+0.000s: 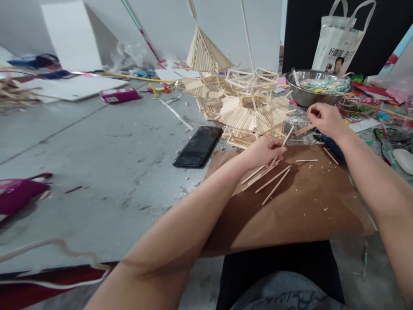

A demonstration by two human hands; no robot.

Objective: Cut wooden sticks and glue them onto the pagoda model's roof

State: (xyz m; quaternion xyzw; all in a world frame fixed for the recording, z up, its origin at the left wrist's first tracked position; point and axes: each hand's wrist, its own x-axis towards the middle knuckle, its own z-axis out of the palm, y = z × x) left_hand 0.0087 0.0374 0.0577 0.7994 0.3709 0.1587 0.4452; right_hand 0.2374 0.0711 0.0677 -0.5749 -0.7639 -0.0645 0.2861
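My left hand (264, 150) is closed around a few thin wooden sticks (274, 170) whose ends rest on a sheet of brown paper (290, 206). More loose sticks lie on the paper beside them. My right hand (324, 119) hovers further back with fingers pinched on something small I cannot make out. Just beyond both hands stands a model building made of wooden sticks (248, 107), with layered roofs and a pointed stick roof (204, 54) behind it.
A black phone (198, 146) lies face up left of the paper. A metal bowl (318, 88) with coloured items and a white tote bag (342, 38) stand at the back right. Craft scraps cover the right side; a magenta object (17, 193) lies far left.
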